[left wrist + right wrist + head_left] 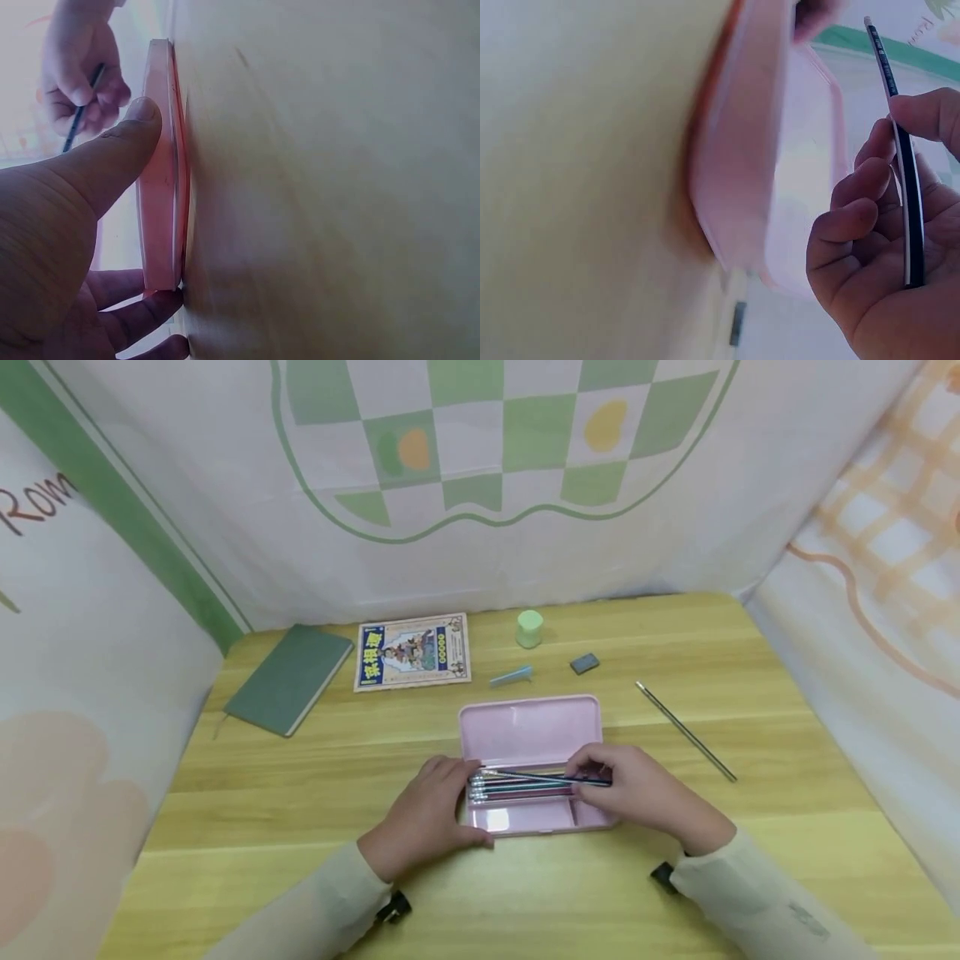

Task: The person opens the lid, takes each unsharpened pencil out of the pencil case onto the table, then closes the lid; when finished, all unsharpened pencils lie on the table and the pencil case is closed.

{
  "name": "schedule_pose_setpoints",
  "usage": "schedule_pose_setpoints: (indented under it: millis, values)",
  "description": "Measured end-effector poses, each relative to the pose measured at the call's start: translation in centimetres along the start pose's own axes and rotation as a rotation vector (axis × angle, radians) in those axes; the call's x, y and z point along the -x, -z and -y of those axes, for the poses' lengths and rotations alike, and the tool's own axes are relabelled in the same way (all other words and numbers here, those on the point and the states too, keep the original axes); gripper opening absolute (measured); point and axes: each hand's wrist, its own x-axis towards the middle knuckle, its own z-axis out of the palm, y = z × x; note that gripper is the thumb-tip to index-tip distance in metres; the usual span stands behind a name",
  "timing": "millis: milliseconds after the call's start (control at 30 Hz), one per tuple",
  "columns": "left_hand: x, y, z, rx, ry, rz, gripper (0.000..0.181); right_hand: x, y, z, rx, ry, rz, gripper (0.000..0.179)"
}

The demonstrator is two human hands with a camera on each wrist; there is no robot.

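Note:
A pink pencil case (532, 732) lies unfolded on the table, its lid tipped back away from me. Several pencils (517, 794) with pale ends rest side by side in its back compartment. My left hand (430, 814) grips the case's left end, thumb along the front wall and fingers round the corner in the left wrist view. Over the right part of the case, my right hand (637, 789) pinches a dark striped pencil (904, 169) between thumb and fingers. That pencil points left, its tip end toward the palm, above the others in the head view.
Another pencil (686, 731) lies at the right. Behind the case are a light blue clip-like item (512, 676), a dark eraser (584, 663) and a green round container (529, 629). A comic-style booklet (412, 652) and a green notebook (288, 679) lie at the back left.

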Motion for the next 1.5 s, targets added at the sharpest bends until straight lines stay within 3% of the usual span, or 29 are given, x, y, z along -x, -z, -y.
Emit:
schedule_pose_setpoints:
  millis: [300,433,600,767,900,1100,1500]
  values:
    - [-0.1,0.0,0.2,-0.002,-0.001,-0.008,0.115,1.5,4.5,-1.4,-0.075,-0.047,-0.178,0.012]
    - [-0.1,0.1,0.1,-0.005,-0.002,-0.010,0.116,2.4,6.9,-3.0,-0.045,-0.083,-0.284,0.014]
    - [-0.1,0.3,0.1,0.001,0.000,-0.007,0.115,3.4,9.6,-5.7,-0.039,-0.245,-0.363,0.027]
    - [0.0,0.5,0.1,0.014,0.004,-0.003,0.115,4.0,10.8,-9.2,0.018,-0.433,-0.325,0.050]
    - [0.0,0.4,0.0,0.015,0.003,0.008,0.116,4.7,10.9,-11.5,0.062,-0.530,-0.282,0.058]
    - [0.0,0.2,-0.1,0.007,0.000,0.005,0.116,5.2,11.1,-13.1,0.100,-0.559,-0.240,0.060]
    - [0.3,0.1,-0.2,0.031,0.012,0.005,0.116,4.5,11.1,-12.8,0.138,-0.545,-0.204,0.059]
